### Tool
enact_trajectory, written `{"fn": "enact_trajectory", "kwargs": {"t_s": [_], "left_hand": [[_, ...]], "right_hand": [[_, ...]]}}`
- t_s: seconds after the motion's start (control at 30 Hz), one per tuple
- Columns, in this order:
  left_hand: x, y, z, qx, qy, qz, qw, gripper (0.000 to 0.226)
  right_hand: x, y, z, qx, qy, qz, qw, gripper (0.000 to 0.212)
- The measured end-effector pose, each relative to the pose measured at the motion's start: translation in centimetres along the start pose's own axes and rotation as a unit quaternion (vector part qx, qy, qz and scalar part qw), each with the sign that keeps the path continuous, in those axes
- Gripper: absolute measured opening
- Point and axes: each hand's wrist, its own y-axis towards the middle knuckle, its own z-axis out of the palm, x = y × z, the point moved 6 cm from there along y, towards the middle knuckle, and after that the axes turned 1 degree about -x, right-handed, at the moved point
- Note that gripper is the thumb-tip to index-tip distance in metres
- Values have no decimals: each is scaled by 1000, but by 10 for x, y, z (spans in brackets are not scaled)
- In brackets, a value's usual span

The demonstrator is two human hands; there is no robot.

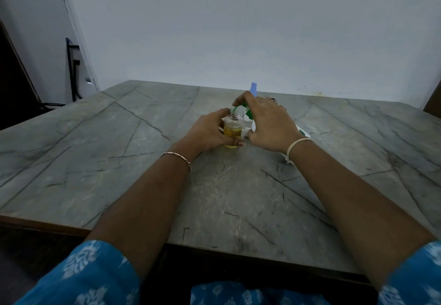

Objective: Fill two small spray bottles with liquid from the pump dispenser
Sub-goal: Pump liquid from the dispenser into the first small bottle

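A small clear spray bottle [232,129], uncapped and about half full of yellow liquid, stands on the table. My left hand [207,133] grips it from the left, thumb across its front. My right hand [267,121] covers the pump dispenser, whose green pump head and spout [243,110] point over the bottle's open neck. The fingers lie over the pump head and the thumb is at the white body [253,127]. A second small bottle with a light blue cap [253,88] stands just behind my right hand, mostly hidden.
The grey marble-patterned table [167,185] reaches to a pale wall at the back. A white and green item [303,132] lies on the table beside my right wrist. A black stand [72,70] is by the wall at far left.
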Motion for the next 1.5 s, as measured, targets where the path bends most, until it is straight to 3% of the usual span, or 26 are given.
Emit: {"fn": "enact_trajectory", "kwargs": {"t_s": [0.37, 0.8, 1.1, 1.5], "left_hand": [[-1, 0, 1, 6, 6, -5, 1000, 92], [3, 2, 2, 6, 4, -6, 1000, 96], [3, 3, 2, 9, 7, -6, 1000, 96], [2, 3, 0, 3, 8, 7, 1000, 92]], "right_hand": [[-3, -3, 1, -4, -25, -6, 1000, 72], [2, -1, -1, -13, -11, -15, 1000, 63], [-5, -3, 0, -2, -26, -27, 999, 77], [2, 1, 0, -23, -48, -18, 998, 62]]}}
